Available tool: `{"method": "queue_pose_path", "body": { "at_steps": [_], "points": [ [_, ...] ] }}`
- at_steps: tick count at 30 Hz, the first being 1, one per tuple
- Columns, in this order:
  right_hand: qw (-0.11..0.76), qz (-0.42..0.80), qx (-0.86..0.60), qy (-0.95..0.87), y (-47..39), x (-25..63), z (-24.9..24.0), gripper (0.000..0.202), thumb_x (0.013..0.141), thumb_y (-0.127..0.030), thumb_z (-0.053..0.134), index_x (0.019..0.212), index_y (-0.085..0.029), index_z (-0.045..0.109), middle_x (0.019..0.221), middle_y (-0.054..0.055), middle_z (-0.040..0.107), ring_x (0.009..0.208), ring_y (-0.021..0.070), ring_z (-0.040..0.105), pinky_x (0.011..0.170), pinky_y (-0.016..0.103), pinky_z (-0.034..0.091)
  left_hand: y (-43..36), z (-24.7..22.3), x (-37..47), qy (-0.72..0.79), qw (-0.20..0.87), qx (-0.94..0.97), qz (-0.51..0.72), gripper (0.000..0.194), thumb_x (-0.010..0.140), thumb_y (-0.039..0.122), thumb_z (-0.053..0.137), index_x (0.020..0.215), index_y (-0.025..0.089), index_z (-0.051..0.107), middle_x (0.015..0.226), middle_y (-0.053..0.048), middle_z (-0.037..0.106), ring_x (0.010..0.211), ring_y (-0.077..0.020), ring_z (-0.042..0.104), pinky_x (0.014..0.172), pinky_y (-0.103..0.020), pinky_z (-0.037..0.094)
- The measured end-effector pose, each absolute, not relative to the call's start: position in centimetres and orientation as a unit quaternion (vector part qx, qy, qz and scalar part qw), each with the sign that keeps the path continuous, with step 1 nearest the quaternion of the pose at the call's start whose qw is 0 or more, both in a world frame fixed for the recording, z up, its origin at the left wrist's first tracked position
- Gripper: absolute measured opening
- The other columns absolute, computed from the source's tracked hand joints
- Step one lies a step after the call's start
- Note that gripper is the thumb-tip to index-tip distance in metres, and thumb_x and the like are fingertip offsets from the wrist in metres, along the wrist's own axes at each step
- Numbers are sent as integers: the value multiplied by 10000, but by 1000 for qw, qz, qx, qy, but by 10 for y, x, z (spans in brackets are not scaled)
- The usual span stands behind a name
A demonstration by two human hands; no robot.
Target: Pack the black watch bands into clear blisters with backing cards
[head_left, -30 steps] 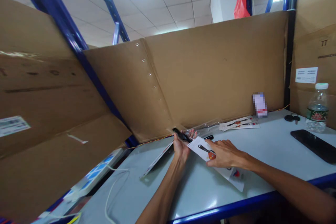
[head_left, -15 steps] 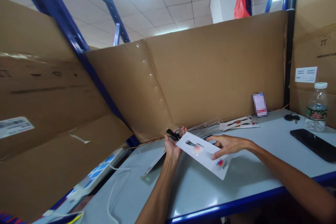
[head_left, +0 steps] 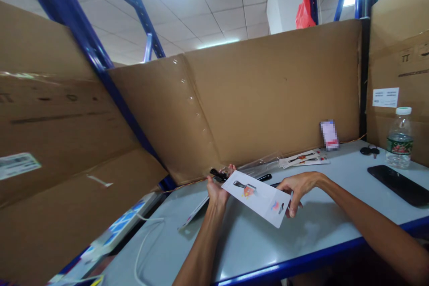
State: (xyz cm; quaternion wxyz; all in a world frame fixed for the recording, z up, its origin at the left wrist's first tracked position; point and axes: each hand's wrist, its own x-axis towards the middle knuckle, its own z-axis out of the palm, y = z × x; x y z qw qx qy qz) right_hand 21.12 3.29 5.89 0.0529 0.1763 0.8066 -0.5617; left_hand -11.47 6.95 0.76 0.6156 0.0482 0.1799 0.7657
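Observation:
A white printed card (head_left: 256, 197) with a picture of a black-handled tool lies tilted across the centre, above the grey table. My left hand (head_left: 219, 190) is at its upper left end, palm up, with a black-handled item (head_left: 218, 174) in it; the card partly hides the fingers. At the card's lower right end is my right hand (head_left: 295, 192), fingers curled at its edge, partly behind it. Another black handle (head_left: 264, 178) shows just behind the card. Clear plastic packaging (head_left: 258, 166) lies behind my hands.
More printed cards (head_left: 303, 159) lie at the back of the table (head_left: 331, 196). A propped phone (head_left: 330, 135), keys (head_left: 370, 150), a water bottle (head_left: 400, 138) and a black phone (head_left: 397, 184) are at the right. Another card (head_left: 194, 212) leans left of my left forearm. A white cable (head_left: 140, 243) runs at the left.
My right hand has moved from the card's upper face to its lower right end, uncovering the printed face. The black handle behind the card shows more.

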Motion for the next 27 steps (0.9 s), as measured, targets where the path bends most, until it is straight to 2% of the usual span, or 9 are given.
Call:
{"method": "queue_pose_path", "body": {
  "at_steps": [7,13,21,27],
  "points": [
    [10,-549,172,818,28,210,62,511,634,-454,862,1009,-152,692,852,5,695,690,121,633,579,231,517,68,10,-113,189,602,38,775,611,989,606,224,1065,127,595,1076,-200,686,927,-300,715,743,-464,611],
    [-33,-543,196,816,28,208,62,507,638,-465,845,1012,-162,686,841,-2,689,644,108,609,549,225,494,69,8,-117,189,607,35,771,579,990,599,231,1058,141,578,1090,-203,683,958,-311,713,751,-468,613],
    [-29,-537,203,818,28,204,59,525,637,-481,845,1020,-161,682,849,4,686,655,110,600,543,220,478,71,5,-115,192,625,52,755,675,977,636,213,1225,118,569,1054,-201,708,890,-303,718,750,-472,610],
    [-31,-543,203,814,29,203,57,497,646,-477,842,991,-161,675,858,4,690,646,103,599,522,205,468,73,0,-115,181,630,83,751,684,982,628,217,1229,117,598,1080,-197,713,927,-315,719,846,-533,582]
  ]
}}
